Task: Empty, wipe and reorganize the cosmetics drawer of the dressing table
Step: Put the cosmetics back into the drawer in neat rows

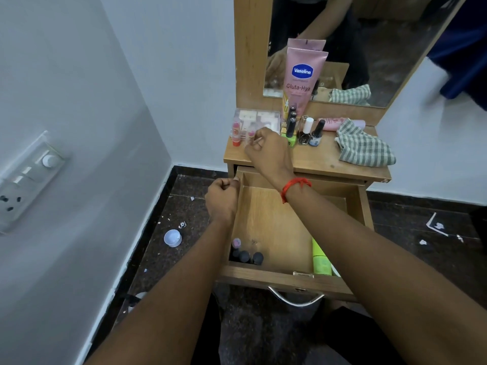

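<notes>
The wooden drawer (274, 222) is pulled out under the dressing table top (316, 159). In its near left corner stand several small dark-capped bottles (245, 255); green tubes (320, 262) lie at its near right. My left hand (221, 198) is curled into a fist beside the drawer's left wall, thumb touching the rim. My right hand (268, 151), with a red thread on its wrist, reaches over the table top, its fingers closed on a small clear-capped pink lip balm (250, 135). A checked cloth (365, 147) lies crumpled on the top at the right.
On the top stand a pink Vaseline tube (303, 80), a clear plastic box (257, 119), a red lip balm (235, 133), several nail polish bottles (307, 131) and a pink tube (333, 123) lying flat. A mirror (369, 35) rises behind. A white cap (172, 237) and scraps lie on the dark floor.
</notes>
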